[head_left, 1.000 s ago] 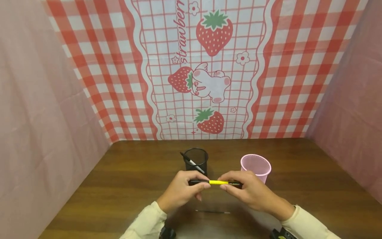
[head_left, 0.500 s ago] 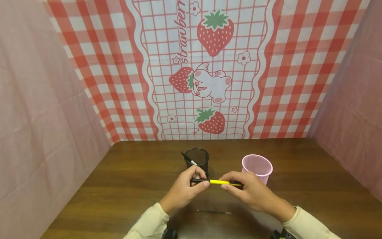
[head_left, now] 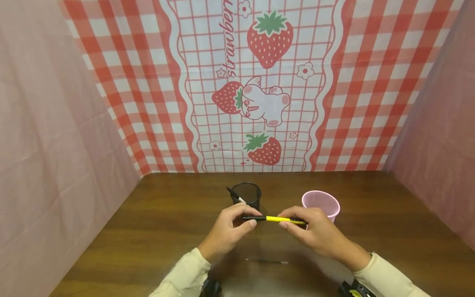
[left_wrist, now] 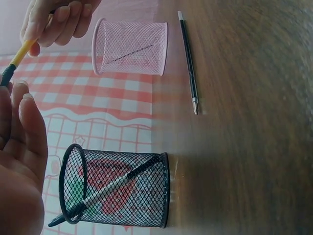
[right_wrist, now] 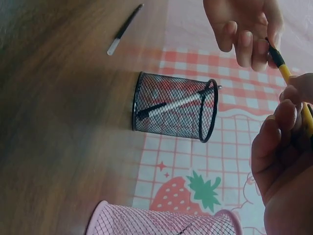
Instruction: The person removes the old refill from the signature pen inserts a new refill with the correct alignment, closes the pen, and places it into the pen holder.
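A yellow and black pen [head_left: 276, 219] lies level between both hands above the table. My left hand [head_left: 227, 231] pinches its black tip end between thumb and fingers. The right hand [head_left: 320, 235] holds the yellow barrel near its other end, thumb below and fingers above. In the right wrist view the black grip [right_wrist: 276, 56] of the pen meets the left fingertips. On the table below the hands lies a thin dark pen refill [head_left: 266, 261], its metal tip showing in the left wrist view.
Behind the left hand stands a black mesh pen holder [left_wrist: 115, 156] with a black-and-white pen [left_wrist: 110, 188] leaning in it. A pink mesh pen holder [head_left: 320, 204] stands behind the right hand. The brown table [head_left: 148, 231] ends at a strawberry-print cloth [head_left: 259, 103].
Both hands and the pen have risen slightly in the head view. The left forefinger curled back, then stretched along the black end again. The refill has stayed on the table.
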A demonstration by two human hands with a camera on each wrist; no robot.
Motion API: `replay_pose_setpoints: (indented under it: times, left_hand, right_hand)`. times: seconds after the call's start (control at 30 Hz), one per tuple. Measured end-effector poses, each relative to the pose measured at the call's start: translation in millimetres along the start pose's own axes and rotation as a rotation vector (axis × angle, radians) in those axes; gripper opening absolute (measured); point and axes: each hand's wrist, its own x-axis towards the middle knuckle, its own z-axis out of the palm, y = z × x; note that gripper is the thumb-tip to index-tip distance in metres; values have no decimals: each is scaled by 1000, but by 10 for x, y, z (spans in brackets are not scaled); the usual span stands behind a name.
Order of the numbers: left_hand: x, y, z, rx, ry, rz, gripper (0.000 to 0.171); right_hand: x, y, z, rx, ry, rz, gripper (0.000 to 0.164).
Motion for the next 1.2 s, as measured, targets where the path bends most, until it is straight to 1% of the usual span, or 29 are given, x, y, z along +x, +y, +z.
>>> replay_pose_setpoints:
  times: [0.07, 0.2, 0.3, 0.47, 0.53, 0.7, 0.83, 0.97, 1.2]
  left_hand:
    - [8, 3, -2, -9, -1, 13, 19]
    - [5, 9, 6, 7, -2, 22, 20]
    - [3, 3, 6, 5, -6, 34, 21]
    - [-9, 0, -1, -7, -10, 16, 22]
    - [-5, -1, 0, -9, -9, -3, 22]
    - [-9, 0, -9, 5, -1, -1, 23]
    - [-41, -22, -33, 5, 0, 13, 22]
    - [-33, -28, -40, 5, -1, 16, 23]
    - [-2, -47, -17, 7, -11, 22, 23]
  right_hand:
    - [8, 10, -16, 19, 1, 1, 27]
    - [-2, 15, -26, 61, 2, 24, 29]
    - [-5, 17, -29, 69, 11, 33, 32]
    - [-15, 20, -38, 69, -1, 23, 31]
    - [-12, 19, -45, 72, -5, 17, 29]
    - [2, 17, -49, 91, -12, 3, 27]
    - [-2, 24, -15, 83, -15, 1, 25]
    - [2, 36, -19, 65, -19, -5, 26]
    - [-1, 44, -67, -11, -39, -20, 22]
